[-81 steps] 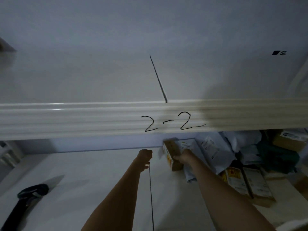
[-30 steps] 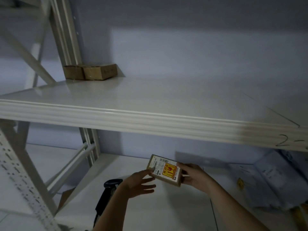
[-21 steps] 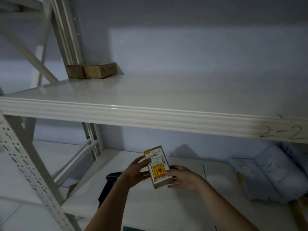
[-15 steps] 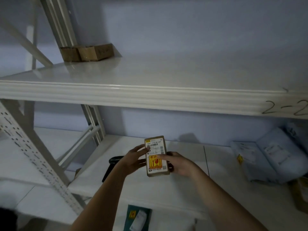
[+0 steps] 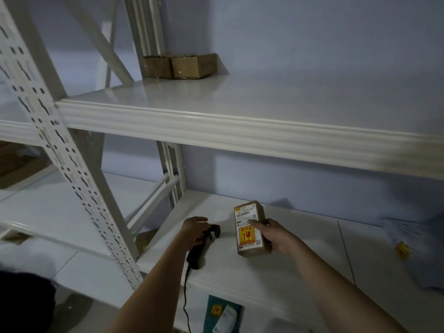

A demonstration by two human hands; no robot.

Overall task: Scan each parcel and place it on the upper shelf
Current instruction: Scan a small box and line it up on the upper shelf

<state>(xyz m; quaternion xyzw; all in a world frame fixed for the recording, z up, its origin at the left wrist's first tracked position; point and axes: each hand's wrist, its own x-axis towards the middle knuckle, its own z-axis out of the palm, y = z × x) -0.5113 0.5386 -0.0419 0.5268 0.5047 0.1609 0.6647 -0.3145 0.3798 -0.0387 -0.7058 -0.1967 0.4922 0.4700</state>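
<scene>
Standing on end above the lower shelf (image 5: 300, 260), the small brown parcel (image 5: 252, 228) sits at about five o'clock from the frame's centre, its printed label and red-and-yellow sticker facing the camera. The right hand (image 5: 276, 236) grips it from the three o'clock side, fingers curled round its far edge and the thumb pressed across the label. Just beside it, at the parcel's nine o'clock, the left hand (image 5: 194, 230) closes its fingers round the black barcode scanner (image 5: 203, 246), whose head points toward the parcel and whose cable trails down toward six o'clock. Overhead, the upper shelf (image 5: 240, 126) runs across the view, and two cardboard boxes (image 5: 180, 66) stand touching each other in its back corner at eleven o'clock. White perforated uprights (image 5: 60, 152) rise at nine o'clock. Pale mailer bags (image 5: 413, 239) lie blurred at three o'clock on the lower shelf.
</scene>
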